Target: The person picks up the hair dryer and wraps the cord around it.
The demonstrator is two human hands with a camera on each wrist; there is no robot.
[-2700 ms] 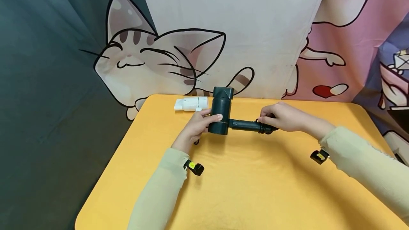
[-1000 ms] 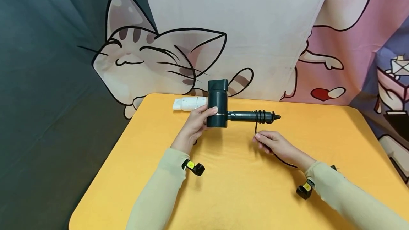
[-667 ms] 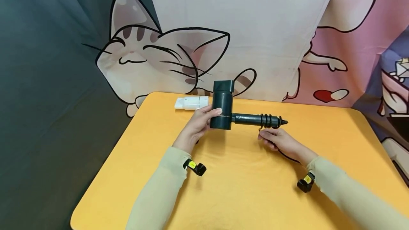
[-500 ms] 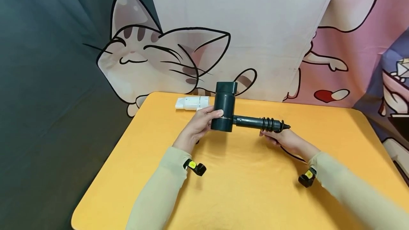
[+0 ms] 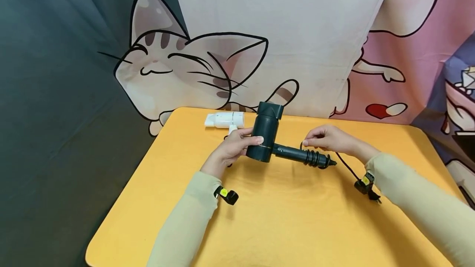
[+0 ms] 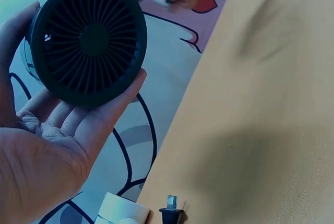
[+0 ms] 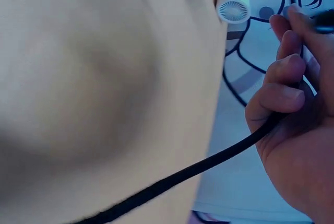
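Observation:
My left hand (image 5: 233,147) grips the barrel of a dark green hair dryer (image 5: 264,129) above the table. Its nozzle points up and away, and the handle slopes down to the right. In the left wrist view, the round intake grille (image 6: 94,38) faces the camera, with fingers and thumb around the barrel. Several turns of black power cord (image 5: 314,158) are wound around the handle. Just beyond the handle, my right hand (image 5: 328,138) pinches the cord; in the right wrist view the cord (image 7: 198,167) runs through its curled fingers. A black plug (image 5: 374,195) hangs by the right wrist.
A white hair dryer (image 5: 224,119) lies at the far edge of the yellow table (image 5: 282,226), left of the dark one. Near it, the left wrist view shows a black plug (image 6: 171,213). A cartoon-printed cloth (image 5: 304,32) hangs behind the table.
My right hand has taken the cord under the handle and up to its far side. More turns now circle the handle than at first. The dryer has tilted, its handle end lower.

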